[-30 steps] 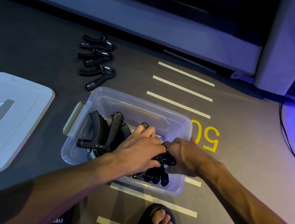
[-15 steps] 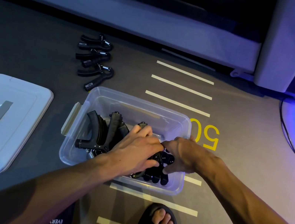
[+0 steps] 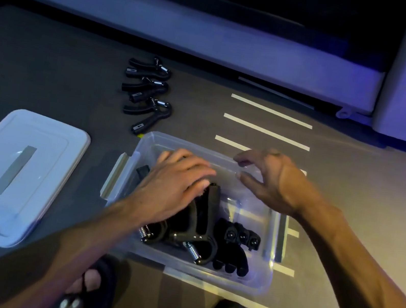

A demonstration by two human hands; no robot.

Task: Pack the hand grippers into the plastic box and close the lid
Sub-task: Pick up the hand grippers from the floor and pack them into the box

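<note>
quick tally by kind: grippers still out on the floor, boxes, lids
hand grippers on the floor: 3
plastic box: 1
lid: 1
total: 5
The grippers already in the box overlap under the left hand, so they are not counted.

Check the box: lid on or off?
Off. The white lid lies flat on the floor left of the open plastic box.

Single head-worn camera looks steeply down, close above the clear plastic box (image 3: 250,282) on the floor.
</note>
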